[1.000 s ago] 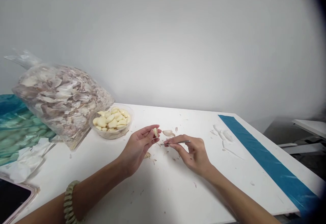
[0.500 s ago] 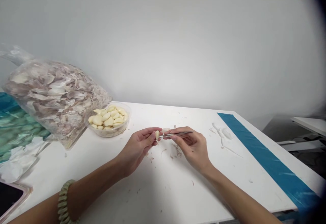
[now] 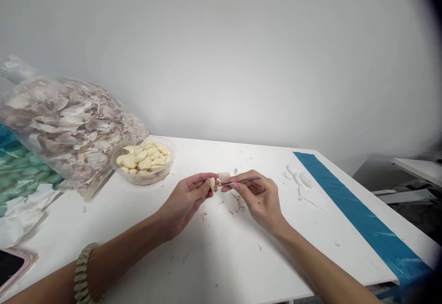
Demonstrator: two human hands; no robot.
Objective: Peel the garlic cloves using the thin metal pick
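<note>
Left hand [image 3: 183, 202]: at the centre of the frame, pinching a clove [image 3: 212, 184] of garlic between thumb and fingers, above the white table [image 3: 207, 267].
Right hand [image 3: 264, 198]: just right of centre, grasping a thin metal tool [image 3: 247, 180] between thumb and fingers.
Clove: mid-frame, held roughly upright at the left fingertips, pale and mostly bare on the side in view.
Tool: slanting slightly, its far end up to the right and its tip at the clove's right side; whether the tip touches is too small to tell.
Scraps [image 3: 240, 201]: small bits of peel on the table under and between the hands, with a pale piece [image 3: 223, 175] just behind the fingertips.
Tub [image 3: 138, 180]: left of centre, round and clear, heaped with peeled cloves [image 3: 145, 159].
Peel bag [image 3: 79, 124]: upper left, clear plastic stuffed with dry skins, leaning beside the tub.
Green bag [image 3: 24, 170]: left edge, partly behind the peel bag.
Tissue [image 3: 24, 214]: lower left, crumpled, in front of the green bag.
Phone [image 3: 10, 267]: bottom left corner, dark screen, partly cut off.
Wristband [image 3: 83, 271]: coiled, pale green, around the left wrist.
Tape [image 3: 352, 207]: blue strip running down the right side of the table.
</note>
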